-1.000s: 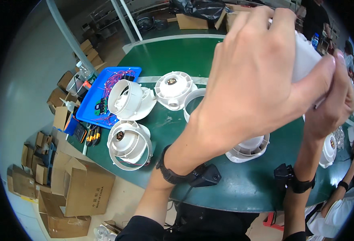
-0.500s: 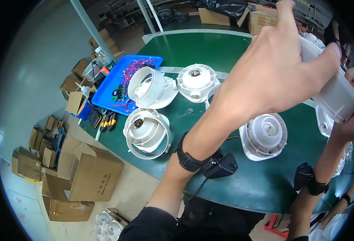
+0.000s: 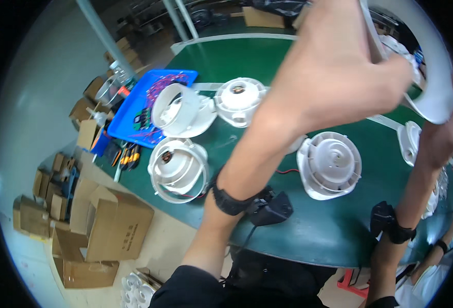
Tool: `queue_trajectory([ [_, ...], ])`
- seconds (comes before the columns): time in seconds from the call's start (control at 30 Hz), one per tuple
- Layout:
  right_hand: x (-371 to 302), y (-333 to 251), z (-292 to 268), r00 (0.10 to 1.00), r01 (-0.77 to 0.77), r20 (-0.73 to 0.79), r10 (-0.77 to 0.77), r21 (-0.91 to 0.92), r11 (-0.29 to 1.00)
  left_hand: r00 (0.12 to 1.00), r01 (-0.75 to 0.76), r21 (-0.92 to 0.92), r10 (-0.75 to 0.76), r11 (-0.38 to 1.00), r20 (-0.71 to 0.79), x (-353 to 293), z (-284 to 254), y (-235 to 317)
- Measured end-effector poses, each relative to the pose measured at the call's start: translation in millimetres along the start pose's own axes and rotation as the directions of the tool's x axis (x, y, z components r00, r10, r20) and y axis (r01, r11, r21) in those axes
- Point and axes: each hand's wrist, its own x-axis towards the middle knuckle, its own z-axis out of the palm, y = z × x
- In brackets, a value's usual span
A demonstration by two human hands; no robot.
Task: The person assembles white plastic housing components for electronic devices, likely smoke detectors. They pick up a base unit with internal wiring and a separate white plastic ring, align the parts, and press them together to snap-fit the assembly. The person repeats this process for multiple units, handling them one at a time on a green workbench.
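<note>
Both my hands hold up a white plastic housing (image 3: 434, 97) with a large round opening, at the upper right. My left hand (image 3: 334, 72) grips its left rim, thumb through the opening side. My right hand (image 3: 445, 138) holds its lower right edge; part of those fingers is hidden or blurred. On the green table below stands a round white fan-like unit (image 3: 331, 164) with a ribbed ring and a red wire beside it. Further left are another ribbed white unit (image 3: 239, 100), one with a loose ring on it (image 3: 177, 164), and one carrying an upright white collar (image 3: 180, 110).
A blue tray (image 3: 126, 126) holds red and purple wires (image 3: 162, 88) and green circuit boards (image 3: 142, 119). Yellow-black cutters (image 3: 130, 155) lie by the table's left edge. Cardboard boxes (image 3: 121, 220) stand on the floor. Another person's arm (image 3: 450, 233) shows at the lower right.
The housing has been tilted and raised, so its round opening now shows instead of its side wall. Both hands have turned with it. The whole view has shifted slightly.
</note>
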Motion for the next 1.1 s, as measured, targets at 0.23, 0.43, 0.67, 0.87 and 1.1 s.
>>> queue_trajectory([
  [0.23, 18.4, -19.3, 6.8, 0.822, -0.514, 0.249, 0.512, 0.711, 0.479, 0.978, -0.044, 0.211, 0.084, 0.977, -0.189, 21.3, 27.8, -2.0],
  [0.43, 12.1, -22.2, 13.0, 0.645, -0.706, 0.339, 0.685, 0.608, 0.363, 0.971, -0.207, 0.495, 0.239, 0.844, -0.001, 16.5, 13.3, -40.3],
  [0.67, 21.7, -41.5, 11.6, 0.642, -0.691, 0.337, 0.688, 0.643, 0.330, 0.978, -0.172, 0.453, 0.206, 0.875, -0.027, 11.2, 13.4, -41.7],
  [0.87, 26.9, -44.0, 0.7, 0.785, -0.575, 0.215, 0.581, 0.602, 0.554, 0.965, -0.261, 0.391, 0.224, 0.883, 0.140, 11.6, 15.9, -47.5],
  [1.1, 21.8, -41.6, 1.2, 0.920, -0.337, -0.015, 0.393, 0.486, 0.807, 0.961, -0.145, 0.244, 0.195, 0.959, -0.196, 14.7, 44.2, -47.0],
])
